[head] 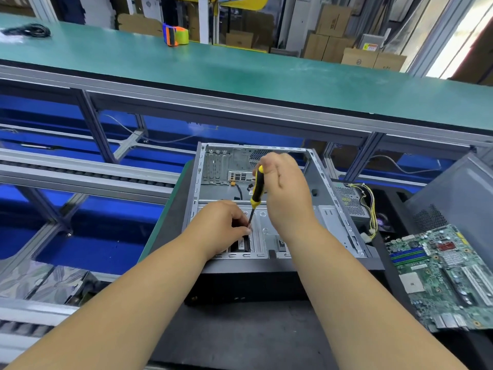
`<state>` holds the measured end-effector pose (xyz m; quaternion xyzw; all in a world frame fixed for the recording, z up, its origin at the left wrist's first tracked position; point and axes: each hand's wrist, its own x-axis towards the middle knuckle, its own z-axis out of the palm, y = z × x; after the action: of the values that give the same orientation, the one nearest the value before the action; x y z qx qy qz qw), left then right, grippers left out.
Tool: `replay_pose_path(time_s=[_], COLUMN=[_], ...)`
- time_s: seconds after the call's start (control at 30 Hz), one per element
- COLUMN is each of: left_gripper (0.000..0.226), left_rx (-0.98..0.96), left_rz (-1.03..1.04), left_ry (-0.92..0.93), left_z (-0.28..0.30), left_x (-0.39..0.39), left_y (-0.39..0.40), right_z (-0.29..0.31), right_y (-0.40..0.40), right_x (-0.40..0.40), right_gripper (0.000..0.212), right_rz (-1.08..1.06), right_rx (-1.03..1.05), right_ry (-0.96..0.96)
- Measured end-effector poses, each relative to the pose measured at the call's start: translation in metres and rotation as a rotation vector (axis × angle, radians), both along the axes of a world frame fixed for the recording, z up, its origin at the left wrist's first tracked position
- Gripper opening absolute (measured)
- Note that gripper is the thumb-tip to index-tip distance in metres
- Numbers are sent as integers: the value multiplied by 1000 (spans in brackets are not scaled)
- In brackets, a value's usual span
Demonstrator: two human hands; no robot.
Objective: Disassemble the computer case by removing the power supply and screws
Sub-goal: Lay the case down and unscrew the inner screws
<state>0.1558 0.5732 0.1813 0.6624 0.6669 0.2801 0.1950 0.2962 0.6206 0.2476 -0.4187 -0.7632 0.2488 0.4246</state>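
An open grey computer case [333,198] lies on its side on the dark mat before me, its interior bare metal. My right hand [285,190] grips the top of a yellow-and-black screwdriver [257,189], held nearly upright over the drive cage. My left hand [224,225] pinches the screwdriver's shaft low down, near the tip, above a dark drive bay. The screw under the tip is hidden by my fingers. A power supply [350,201] with yellow and black wires sits outside the case, against its right side.
A green motherboard [442,273] lies on the mat at the right, with a grey case panel [458,198] behind it. A roller conveyor [88,174] runs at left. The green shelf [240,73] above holds an orange tape dispenser [174,34] and a black cable [29,30].
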Motion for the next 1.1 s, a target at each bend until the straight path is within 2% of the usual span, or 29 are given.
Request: replay_pose_path(time_s=[0.1, 0.23, 0.4, 0.53, 0.8, 0.9, 1.03, 1.1], left_gripper=[5, 5, 11, 22, 15, 9, 9, 11], left_rx=[-3, -1, -55, -79, -33, -40, -35, -34], left_rz=[19, 19, -10, -15, 65, 119, 158, 129], left_ry=[-13, 39, 113, 163, 152, 137, 163, 238], left_z=[1, 2, 7, 5, 6, 8, 13, 16], left_x=[2, 3, 3, 2, 12, 16, 21, 24], left_y=[-1, -3, -4, -7, -11, -11, -11, -11], right_z=[6, 14, 24, 36, 44, 43, 39, 36], right_y=[-2, -4, 0, 4, 11, 11, 11, 14], right_x=[7, 11, 15, 19, 29, 30, 29, 30], right_gripper=[50, 46, 35, 32, 7, 8, 37, 35], right_rz=[-59, -92, 40, 120, 309, 313, 264, 258], right_rx=[228, 250, 61, -3, -82, -47, 66, 50], right_ry=[-338, -496, -457, -506, -538, -551, -602, -549])
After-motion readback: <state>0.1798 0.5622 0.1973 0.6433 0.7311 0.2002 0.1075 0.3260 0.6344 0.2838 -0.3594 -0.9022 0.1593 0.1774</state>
